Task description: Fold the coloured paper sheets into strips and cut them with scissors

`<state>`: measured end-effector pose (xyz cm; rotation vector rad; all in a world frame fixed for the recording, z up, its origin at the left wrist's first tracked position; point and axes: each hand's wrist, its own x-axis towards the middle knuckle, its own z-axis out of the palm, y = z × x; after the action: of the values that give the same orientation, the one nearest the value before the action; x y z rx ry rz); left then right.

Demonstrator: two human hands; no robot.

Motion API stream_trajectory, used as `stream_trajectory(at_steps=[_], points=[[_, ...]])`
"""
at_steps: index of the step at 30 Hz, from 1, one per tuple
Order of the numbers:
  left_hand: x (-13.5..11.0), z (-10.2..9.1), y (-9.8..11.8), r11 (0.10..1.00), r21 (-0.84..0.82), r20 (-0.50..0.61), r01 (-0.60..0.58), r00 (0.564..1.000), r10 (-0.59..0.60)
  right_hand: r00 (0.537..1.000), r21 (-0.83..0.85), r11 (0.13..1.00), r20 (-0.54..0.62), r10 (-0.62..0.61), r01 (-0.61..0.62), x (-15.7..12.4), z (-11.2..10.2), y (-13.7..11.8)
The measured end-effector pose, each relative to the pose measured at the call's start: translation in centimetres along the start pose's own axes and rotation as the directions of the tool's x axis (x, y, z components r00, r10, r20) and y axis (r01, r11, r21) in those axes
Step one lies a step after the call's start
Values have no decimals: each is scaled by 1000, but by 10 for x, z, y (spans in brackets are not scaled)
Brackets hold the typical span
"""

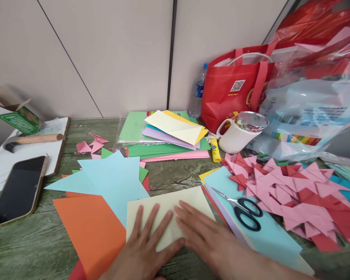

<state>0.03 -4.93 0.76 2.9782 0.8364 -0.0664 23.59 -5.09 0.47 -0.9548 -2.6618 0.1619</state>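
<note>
A sheet of cream paper (140, 212) lies in front of me at the bottom middle of the table. My left hand (147, 245) rests flat on its left part with the fingers spread. My right hand (198, 233) lies on its right part, fingers stretched out and close together, its fingertips near my left thumb. Left of the cream sheet are an orange sheet (90, 229) and light blue sheets (113, 175), overlapping one another. To the right, black-handled scissors (242, 208) sit on a stack of coloured paper (268, 233). Part of the cream sheet is hidden under my hands.
Folded pink and red paper pieces (300, 198) are heaped at the right. Behind stand a paper stack (169, 149), a yellow glue stick (215, 151), a white mug (236, 136), a bottle (198, 93) and a red bag (227, 93). A phone (19, 190) and hammer (37, 139) lie left.
</note>
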Motion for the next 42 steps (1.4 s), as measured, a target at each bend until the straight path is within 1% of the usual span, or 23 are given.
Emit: stream_trajectory(at_steps=[3,6,8,9,11,13,15,18,21,23,24,25,26,27,29,30,32,34,36,38,40,41,42], points=[[2,-3,2,1000,-10,19,16,1000,-15,999,16,999,-3,-39,39,-6,11,-17],[0,-5,2,1000,-12,20,14,1000,-14,1000,87,996,7,7,-8,-10,17,-16],[-2,-3,1,1000,-9,2,11,1000,-11,992,132,985,-41,116,-110,-14,19,-9],[-2,-1,0,1000,-9,-16,4,1000,-4,977,141,974,-89,193,-179,-16,19,-5],[-4,5,-2,1000,-17,-53,-6,999,5,923,141,940,-193,334,-310,-16,17,8],[-5,11,-2,999,-33,-87,-12,996,9,890,144,919,-232,392,-367,-11,11,22],[-5,15,-2,999,-47,-97,-8,995,4,904,162,915,-165,393,-368,0,3,36],[-6,12,-1,996,-88,-73,19,997,-26,915,149,903,59,399,-404,21,-10,53],[-6,3,-3,976,-208,-27,59,997,-67,867,119,879,270,420,-462,38,-18,64],[-5,0,-8,944,-313,-40,106,991,-125,825,113,856,356,439,-504,46,-21,68],[-5,1,-12,918,-366,-63,150,981,-185,807,108,846,382,450,-522,48,-22,70],[-4,2,-17,884,-417,-93,212,957,-274,794,99,839,398,459,-535,50,-23,71],[-3,4,-22,837,-464,-127,290,913,-387,786,90,836,405,467,-542,51,-24,71],[-3,6,-27,790,-490,-123,370,867,-482,786,83,836,401,470,-542,51,-25,71],[-2,9,-39,716,-504,-168,484,758,-631,806,96,844,370,462,-528,49,-24,70],[-2,10,-44,687,-510,-177,517,719,-672,821,119,846,345,455,-519,46,-22,70],[-2,8,-52,647,-529,-183,548,671,-718,849,194,839,278,449,-508,41,-17,68],[-2,4,-56,613,-570,-170,548,651,-740,870,307,815,201,450,-492,34,-12,66],[-1,-1,-58,538,-674,-150,506,619,-771,876,442,763,138,462,-472,28,-7,63],[1,-7,-57,435,-788,-122,436,581,-804,867,568,685,112,485,-456,23,-5,61],[1,-14,-54,354,-856,-92,376,564,-821,850,657,609,95,518,-445,20,-7,60],[0,-18,-52,298,-892,-66,339,555,-829,841,692,576,84,534,-435,18,-8,58],[0,-22,-49,213,-935,-28,282,542,-840,830,727,540,73,553,-424,17,-11,57]])
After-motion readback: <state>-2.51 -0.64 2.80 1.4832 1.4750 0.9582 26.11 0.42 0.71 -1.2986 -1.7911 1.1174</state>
